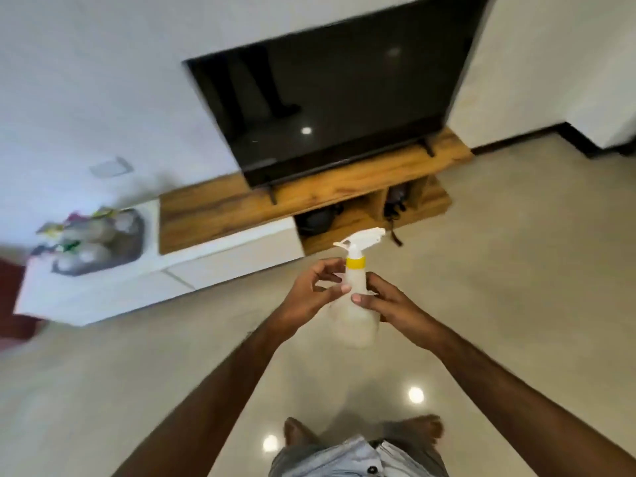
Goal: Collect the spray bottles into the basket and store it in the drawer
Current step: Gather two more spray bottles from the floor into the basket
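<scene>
A translucent white spray bottle [356, 304] with a yellow collar and a white trigger head is upright in front of me, above the floor. My right hand [389, 302] grips its body from the right. My left hand [311, 292] touches the bottle's upper body from the left with its fingertips, fingers partly spread. A grey basket [129, 249] holding several spray bottles with coloured heads stands on the white cabinet [113, 290] at the left, blurred.
A large dark TV [337, 108] stands on a wooden console [241, 208] against the white wall. Dark items sit in the console's open cubbies. The cabinet has drawer fronts facing the shiny tiled floor. My bare feet show at the bottom.
</scene>
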